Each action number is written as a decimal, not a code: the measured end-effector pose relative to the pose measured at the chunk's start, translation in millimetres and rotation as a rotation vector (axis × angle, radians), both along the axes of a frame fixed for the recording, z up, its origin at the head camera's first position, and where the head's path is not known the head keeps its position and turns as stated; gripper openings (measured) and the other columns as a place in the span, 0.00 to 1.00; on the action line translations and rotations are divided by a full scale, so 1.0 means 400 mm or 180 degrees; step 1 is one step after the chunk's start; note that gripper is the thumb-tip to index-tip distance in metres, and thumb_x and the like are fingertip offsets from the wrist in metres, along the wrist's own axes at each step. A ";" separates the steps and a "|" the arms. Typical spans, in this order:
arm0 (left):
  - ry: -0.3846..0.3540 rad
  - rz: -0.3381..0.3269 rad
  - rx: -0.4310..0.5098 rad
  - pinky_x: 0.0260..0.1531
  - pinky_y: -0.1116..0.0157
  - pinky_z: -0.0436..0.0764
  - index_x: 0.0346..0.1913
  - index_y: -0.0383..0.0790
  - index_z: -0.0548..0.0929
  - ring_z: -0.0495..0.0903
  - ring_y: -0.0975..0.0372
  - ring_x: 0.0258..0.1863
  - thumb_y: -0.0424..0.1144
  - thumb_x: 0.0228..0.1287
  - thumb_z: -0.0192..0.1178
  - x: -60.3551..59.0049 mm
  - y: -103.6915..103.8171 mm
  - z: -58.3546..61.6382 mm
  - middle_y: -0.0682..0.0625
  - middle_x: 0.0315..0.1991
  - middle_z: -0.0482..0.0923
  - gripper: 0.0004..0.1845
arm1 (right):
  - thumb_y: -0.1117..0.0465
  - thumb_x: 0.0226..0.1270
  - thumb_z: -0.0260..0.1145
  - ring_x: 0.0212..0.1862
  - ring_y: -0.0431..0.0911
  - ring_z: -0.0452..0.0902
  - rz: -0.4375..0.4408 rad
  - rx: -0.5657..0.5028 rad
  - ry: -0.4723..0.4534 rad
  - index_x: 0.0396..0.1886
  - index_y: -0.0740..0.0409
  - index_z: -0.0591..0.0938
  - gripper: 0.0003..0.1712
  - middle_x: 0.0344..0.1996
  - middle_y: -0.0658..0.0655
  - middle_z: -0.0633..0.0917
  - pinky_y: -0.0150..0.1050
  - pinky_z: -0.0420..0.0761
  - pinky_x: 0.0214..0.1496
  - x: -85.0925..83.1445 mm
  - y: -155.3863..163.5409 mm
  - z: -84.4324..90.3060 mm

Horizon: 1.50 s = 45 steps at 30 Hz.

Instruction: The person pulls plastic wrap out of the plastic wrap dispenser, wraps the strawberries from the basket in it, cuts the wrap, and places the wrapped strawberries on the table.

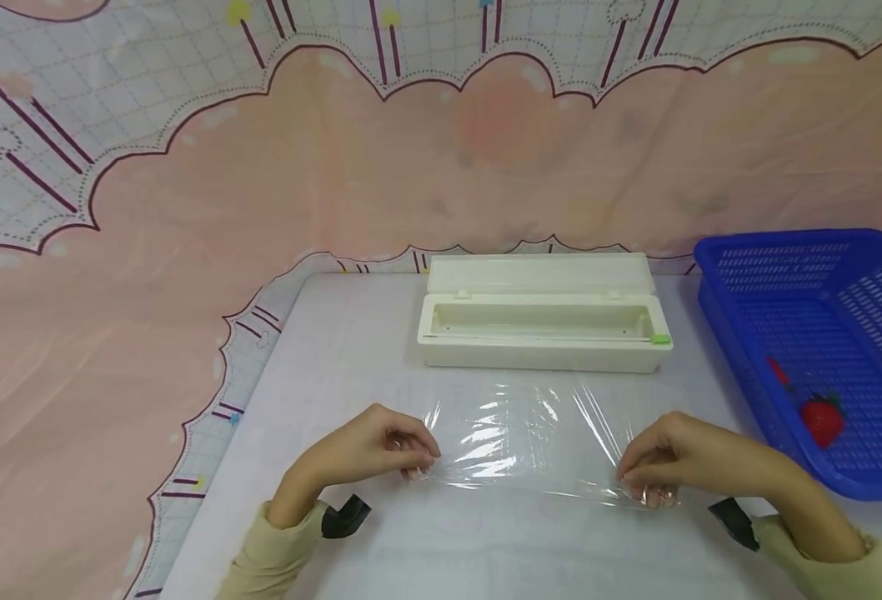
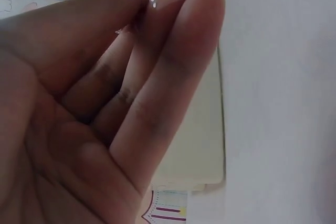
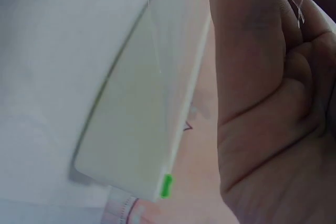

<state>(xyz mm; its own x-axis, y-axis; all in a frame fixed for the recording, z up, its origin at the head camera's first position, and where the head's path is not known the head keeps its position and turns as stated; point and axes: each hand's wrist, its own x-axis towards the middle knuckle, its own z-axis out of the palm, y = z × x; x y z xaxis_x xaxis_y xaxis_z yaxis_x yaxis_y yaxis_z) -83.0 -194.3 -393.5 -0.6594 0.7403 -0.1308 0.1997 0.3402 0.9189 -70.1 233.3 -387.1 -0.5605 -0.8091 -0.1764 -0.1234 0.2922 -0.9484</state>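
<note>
A sheet of clear plastic wrap [image 1: 516, 442] stretches between both hands in the head view, shiny with creases. My left hand [image 1: 392, 446] pinches its left edge between thumb and fingers. At the opposite edge my right hand [image 1: 662, 462] pinches the wrap near its lower corner. Just behind the sheet stands a long white box [image 1: 538, 357] with its lid [image 1: 538, 275] raised and a green slider [image 1: 660, 339] at the right end. The left wrist view shows the left hand's fingertips [image 2: 202, 9] meeting the thumb, with a bit of wrap there.
A blue plastic basket [image 1: 734, 375] stands at the right, holding a strawberry [image 1: 822, 419] and a small red piece [image 1: 779, 372]. The white table [image 1: 351, 358] lies under everything. A patterned pink cloth [image 1: 148, 333] covers the area behind and to the left.
</note>
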 end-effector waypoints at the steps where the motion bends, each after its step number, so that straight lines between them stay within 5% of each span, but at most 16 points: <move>1: -0.0017 -0.0001 -0.0018 0.31 0.56 0.87 0.43 0.30 0.85 0.85 0.64 0.28 0.34 0.66 0.65 0.000 0.002 -0.004 0.47 0.33 0.86 0.08 | 0.64 0.71 0.62 0.28 0.37 0.83 -0.0011 0.0002 0.0009 0.40 0.65 0.86 0.09 0.29 0.53 0.88 0.37 0.84 0.25 0.001 0.000 -0.004; 15: -0.0136 0.0076 -0.0244 0.32 0.64 0.86 0.41 0.34 0.86 0.84 0.63 0.27 0.33 0.67 0.63 0.003 0.013 -0.050 0.48 0.32 0.86 0.05 | 0.66 0.72 0.61 0.27 0.36 0.81 -0.0054 -0.0067 0.0032 0.42 0.64 0.85 0.08 0.26 0.53 0.87 0.38 0.84 0.25 -0.001 0.007 -0.067; 29: 0.0185 0.0022 -0.0556 0.34 0.71 0.82 0.39 0.42 0.87 0.80 0.72 0.29 0.34 0.64 0.66 0.002 0.019 -0.073 0.55 0.30 0.86 0.03 | 0.60 0.70 0.65 0.28 0.31 0.77 -0.0064 0.0209 0.0293 0.39 0.59 0.87 0.08 0.25 0.46 0.85 0.33 0.81 0.27 -0.001 -0.004 -0.087; 37: 0.0316 -0.0046 -0.0612 0.36 0.71 0.82 0.39 0.44 0.87 0.81 0.73 0.31 0.35 0.65 0.65 0.003 0.018 -0.087 0.57 0.31 0.86 0.03 | 0.56 0.67 0.68 0.34 0.30 0.79 -0.0124 0.0522 0.0324 0.40 0.57 0.90 0.10 0.33 0.45 0.89 0.30 0.82 0.34 -0.002 -0.010 -0.086; 45: 0.0374 -0.0134 -0.0669 0.38 0.72 0.82 0.39 0.47 0.87 0.80 0.73 0.32 0.35 0.65 0.64 0.006 0.016 -0.092 0.60 0.31 0.85 0.04 | 0.60 0.64 0.71 0.36 0.31 0.82 0.0015 0.0390 0.0518 0.41 0.60 0.89 0.09 0.34 0.45 0.89 0.32 0.84 0.36 0.002 -0.011 -0.102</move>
